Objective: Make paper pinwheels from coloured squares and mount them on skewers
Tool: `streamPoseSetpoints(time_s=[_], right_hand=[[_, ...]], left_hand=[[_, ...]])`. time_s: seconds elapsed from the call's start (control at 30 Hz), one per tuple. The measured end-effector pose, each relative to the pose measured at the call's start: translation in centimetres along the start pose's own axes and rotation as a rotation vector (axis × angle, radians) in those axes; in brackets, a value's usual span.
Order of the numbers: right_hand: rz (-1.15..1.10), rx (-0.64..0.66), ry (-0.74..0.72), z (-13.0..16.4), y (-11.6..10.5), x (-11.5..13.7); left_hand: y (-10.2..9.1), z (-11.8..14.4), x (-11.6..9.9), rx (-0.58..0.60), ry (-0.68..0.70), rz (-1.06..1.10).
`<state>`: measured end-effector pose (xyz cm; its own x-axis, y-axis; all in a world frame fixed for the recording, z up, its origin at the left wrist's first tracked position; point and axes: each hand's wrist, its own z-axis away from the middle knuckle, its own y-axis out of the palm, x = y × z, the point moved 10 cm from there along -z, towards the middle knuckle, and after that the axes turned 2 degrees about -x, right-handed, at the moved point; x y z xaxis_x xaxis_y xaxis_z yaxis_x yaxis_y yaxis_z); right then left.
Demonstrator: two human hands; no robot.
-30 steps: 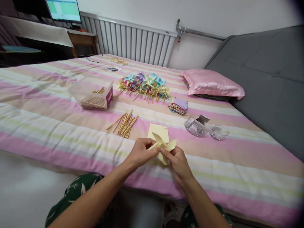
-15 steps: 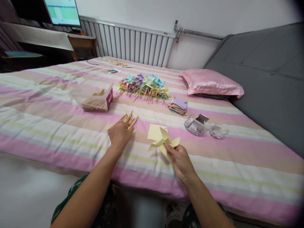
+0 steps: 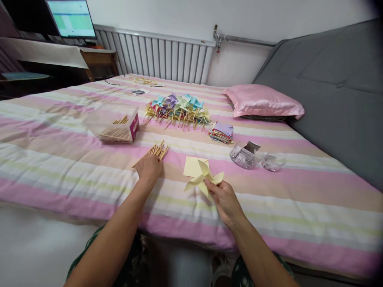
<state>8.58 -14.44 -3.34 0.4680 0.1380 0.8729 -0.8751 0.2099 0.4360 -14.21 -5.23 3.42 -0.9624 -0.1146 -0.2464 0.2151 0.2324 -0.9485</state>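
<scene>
Between the thumb and fingers of my right hand (image 3: 226, 201) is a pale yellow paper pinwheel (image 3: 193, 183), pinched near its centre, where a small dark pin head shows. Behind the pinwheel a yellow paper square (image 3: 190, 165) lies flat on the bed. My left hand (image 3: 149, 168) is closed over the near end of a small bundle of thin wooden sticks (image 3: 160, 150); its fingertips are mostly hidden, and how many sticks it grips cannot be seen. Farther back lies a heap of finished pinwheels (image 3: 182, 105) in several colours, with their sticks towards me.
A clear plastic box (image 3: 134, 126) of sticks stands at the left. To the right are a stack of coloured paper (image 3: 222, 133), a clear round tub (image 3: 243, 156) and a smaller round container (image 3: 271, 162). A pink pillow (image 3: 263, 101) rests by the grey headboard (image 3: 335, 79).
My left hand has drawn in slightly over the sticks, its fingers more tucked. The pinwheel stays in my right hand, nearly still. The whole view has shifted a little.
</scene>
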Motion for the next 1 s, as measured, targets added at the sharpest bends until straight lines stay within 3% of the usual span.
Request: streamPoseSetpoints(time_s=[0.2,0.33,0.47,0.57,0.63,0.73,0.83,1.0], right_hand=[[-0.031,0.011,0.001,-0.2,0.0,0.0],[-0.094,0.056,-0.022,-0.1,0.5,0.8],[-0.113,0.121,-0.089,0.0,1.0,2.1],[-0.042,0.125,-0.159,0.0,0.6,3.0],[0.075,0.13,-0.269,0.2,0.3,4.3],[0.367,0.127,-0.572,1.3,0.5,7.2],[0.626,0.073,-0.855,3.0,1.1,9.4],[0.897,0.015,-1.09,5.0,2.2,10.2]], left_hand=[[-0.4,0.1,0.7,-0.022,-0.028,0.035],[-0.1,0.8,0.3,-0.033,0.028,0.322],[1.1,2.4,-1.9,0.147,0.168,0.751],[1.2,3.6,-3.6,0.286,0.251,0.928],[1.0,4.3,-4.7,0.371,0.316,0.978],[0.7,5.0,-5.8,0.445,0.404,0.998],[0.2,5.1,-6.1,0.429,0.467,0.982],[-0.1,5.1,-6.2,0.425,0.518,0.955]])
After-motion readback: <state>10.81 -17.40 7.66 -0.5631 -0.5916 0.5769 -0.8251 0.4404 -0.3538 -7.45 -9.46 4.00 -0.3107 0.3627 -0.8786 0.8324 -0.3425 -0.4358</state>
